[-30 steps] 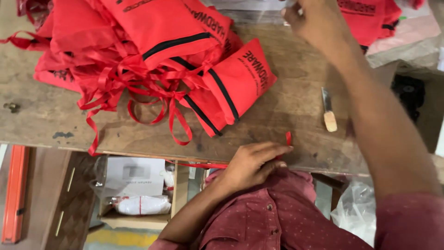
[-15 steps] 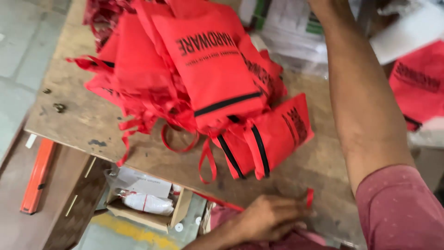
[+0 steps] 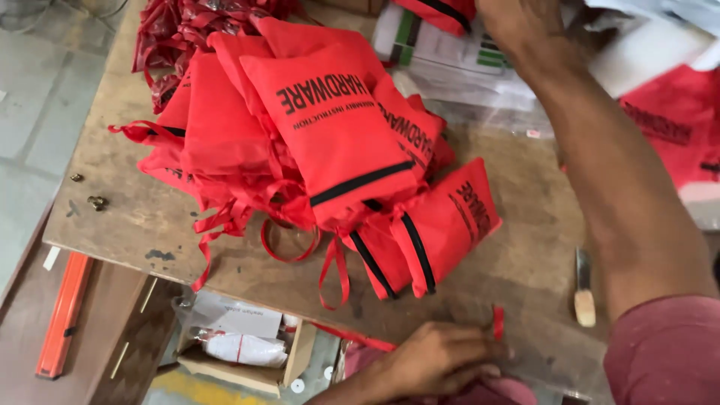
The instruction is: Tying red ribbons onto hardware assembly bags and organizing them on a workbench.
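A heap of red fabric pouches (image 3: 315, 142) with black zippers and red ribbon ties lies on a worn wooden table (image 3: 135, 217). My left hand (image 3: 439, 360) rests at the table's near edge, fingers curled around a thin red ribbon (image 3: 497, 322) whose end sticks up beside them. My right arm stretches across the table to the far side. My right hand (image 3: 517, 26) is at the top edge, over a stack of clear-wrapped white packets (image 3: 442, 56); its fingers are cut off by the frame.
A small wood-handled tool (image 3: 584, 289) lies near my right forearm. More red pouches (image 3: 675, 127) sit at the far right. Below the table stand an open cardboard box (image 3: 240, 337) and an orange bar (image 3: 64, 315). Two small metal bits (image 3: 96, 201) lie at the left.
The view has swung left and down, so the pouch heap now fills the middle. My right hand stays stretched toward the far side; my left hand keeps hold of the ribbon at the near edge.
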